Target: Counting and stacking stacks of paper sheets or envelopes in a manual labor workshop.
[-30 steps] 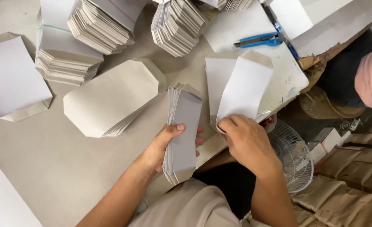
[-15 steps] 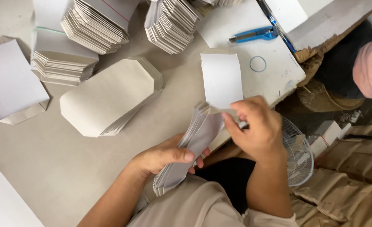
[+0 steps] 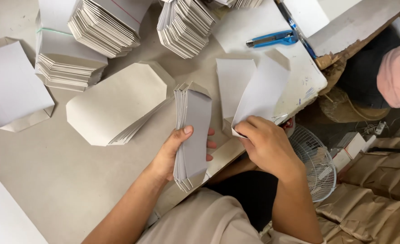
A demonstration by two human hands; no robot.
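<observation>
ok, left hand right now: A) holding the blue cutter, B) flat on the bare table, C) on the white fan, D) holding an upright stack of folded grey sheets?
D: the left hand grips a stack of folded grey sheets stood on edge on the table, thumb across its face; the blue cutter lies untouched further up the table, and the right hand pinches a single white sheet.

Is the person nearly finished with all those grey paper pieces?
Several bundled stacks already sit at the far side of the table, and a fanned pile lies beside them. In hand: the left hand grips a thick pack of grey sheets, and the right hand pinches a single sheet. That whole pack seems left, so probably not nearly.
</observation>
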